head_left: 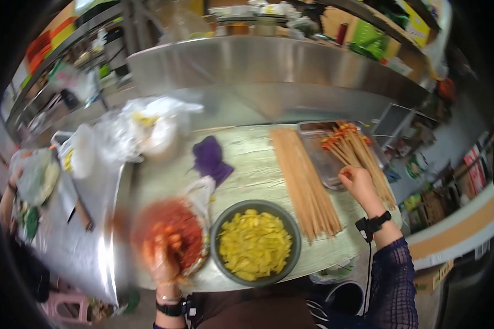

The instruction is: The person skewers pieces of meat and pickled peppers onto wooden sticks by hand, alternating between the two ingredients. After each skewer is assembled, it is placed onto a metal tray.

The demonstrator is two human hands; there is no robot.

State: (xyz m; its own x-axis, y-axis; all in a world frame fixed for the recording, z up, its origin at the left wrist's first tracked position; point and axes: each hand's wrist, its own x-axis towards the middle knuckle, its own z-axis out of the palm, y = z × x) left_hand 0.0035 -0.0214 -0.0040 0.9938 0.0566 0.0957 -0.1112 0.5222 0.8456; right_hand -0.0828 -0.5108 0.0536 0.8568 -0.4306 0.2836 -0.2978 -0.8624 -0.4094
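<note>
1. Head view, left hand: my left hand (162, 260) reaches forward from the near edge, fingers down in the red pieces (191, 233). Motion blur covers it; I cannot tell whether it grips any.
2. Head view, right hand: my right hand (358, 183) is at the near edge of the metal tray (314, 151), forearm angled inward, fingers curled. I cannot tell whether a stick is between them.
3. Work items: red-tipped sticks (362, 151) lie partly in the tray and extend past its near side. Plain sticks (304, 189) lie left of it. The bowl (216, 257) of yellow pieces (255, 244) stands beside the red pieces.
4. Surface and room: the pale green table (252, 164) adjoins a metal counter (88, 260) bearing a knife (83, 213). A metal panel (274, 60) stands behind.
5. Edges and room: green surface shows between the purple cloth (209, 159) and plain sticks. The bowl sits at the near edge.
</note>
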